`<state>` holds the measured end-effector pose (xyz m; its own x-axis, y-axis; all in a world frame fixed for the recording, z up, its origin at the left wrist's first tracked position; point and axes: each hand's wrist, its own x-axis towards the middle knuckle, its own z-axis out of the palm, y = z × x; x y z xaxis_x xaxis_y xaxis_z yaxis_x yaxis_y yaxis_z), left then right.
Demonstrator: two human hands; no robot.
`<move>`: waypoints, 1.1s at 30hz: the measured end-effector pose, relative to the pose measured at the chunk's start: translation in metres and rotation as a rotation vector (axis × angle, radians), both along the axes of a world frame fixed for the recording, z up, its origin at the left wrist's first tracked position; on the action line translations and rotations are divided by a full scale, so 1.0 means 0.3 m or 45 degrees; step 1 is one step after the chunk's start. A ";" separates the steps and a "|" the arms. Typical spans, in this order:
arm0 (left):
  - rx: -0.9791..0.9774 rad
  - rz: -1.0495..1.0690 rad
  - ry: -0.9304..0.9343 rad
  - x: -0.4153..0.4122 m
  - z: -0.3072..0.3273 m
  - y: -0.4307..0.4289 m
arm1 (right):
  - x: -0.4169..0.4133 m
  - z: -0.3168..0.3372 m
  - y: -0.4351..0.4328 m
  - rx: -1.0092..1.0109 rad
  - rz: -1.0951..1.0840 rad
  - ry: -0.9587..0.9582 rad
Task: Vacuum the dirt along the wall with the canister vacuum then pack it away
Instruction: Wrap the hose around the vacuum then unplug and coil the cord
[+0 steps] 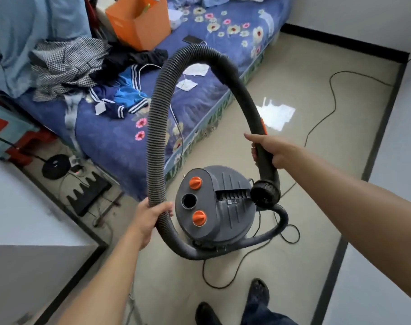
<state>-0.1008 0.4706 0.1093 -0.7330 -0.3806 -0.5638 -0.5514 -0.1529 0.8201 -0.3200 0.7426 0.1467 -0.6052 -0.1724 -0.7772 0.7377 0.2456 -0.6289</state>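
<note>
A grey canister vacuum (225, 207) with two orange knobs stands on the tiled floor in front of my feet. Its black ribbed hose (156, 137) arches up in a big loop over the canister. My left hand (148, 219) grips the ribbed part low on the left side of the loop. My right hand (269, 148) grips the smooth curved handle tube on the right, index finger stretched out. The round brush nozzle (265, 193) at the tube's end hangs just above the canister's right edge. The hose's lower run curls around the canister's front.
A bed (199, 95) with a blue flowered sheet, heaped clothes and an orange bag (139, 22) stands close behind the vacuum. The black power cord (317, 127) snakes over the floor toward the right wall. A black rack and cables lie at left beside a white cabinet (24, 207).
</note>
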 end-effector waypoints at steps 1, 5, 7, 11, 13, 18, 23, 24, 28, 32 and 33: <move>-0.039 -0.013 -0.067 0.011 -0.065 0.048 | -0.015 -0.005 -0.006 -0.021 -0.008 -0.006; -0.229 0.103 -0.268 0.063 -0.248 0.111 | -0.071 -0.062 0.044 0.041 -0.106 -0.014; -0.290 0.161 -0.270 0.030 -0.278 0.035 | -0.072 -0.125 0.096 0.149 -0.175 -0.016; -0.476 0.135 -0.121 -0.152 -0.262 -0.182 | 0.025 -0.302 0.163 0.296 -0.379 -0.058; -0.619 -0.025 -0.093 -0.260 -0.262 -0.261 | 0.122 -0.400 0.163 0.339 -0.507 -0.104; -0.808 -0.499 -0.055 -0.514 -0.313 -0.372 | 0.435 -0.597 0.078 0.471 -0.815 -0.235; -0.824 -0.859 -0.057 -0.712 -0.402 -0.433 | 0.750 -0.681 -0.064 0.593 -1.034 -0.314; -0.832 -0.920 -0.075 -0.738 -0.416 -0.423 | 0.799 -0.681 -0.090 0.609 -1.065 -0.320; -0.896 -1.086 -0.111 -0.800 -0.491 -0.337 | 0.940 -0.734 -0.134 0.704 -1.138 -0.365; -0.922 -1.194 -0.075 -0.846 -0.626 -0.219 | 1.003 -0.885 -0.147 0.690 -1.019 -0.579; -0.924 -1.223 -0.078 -0.853 -0.667 -0.197 | 1.007 -0.923 -0.156 0.672 -1.017 -0.635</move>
<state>-0.3566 0.4114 -0.0909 -0.8704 0.0627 -0.4883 -0.2285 0.8270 0.5136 -0.0178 0.6959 -0.1303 0.0110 0.5609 -0.8278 0.9483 -0.2684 -0.1692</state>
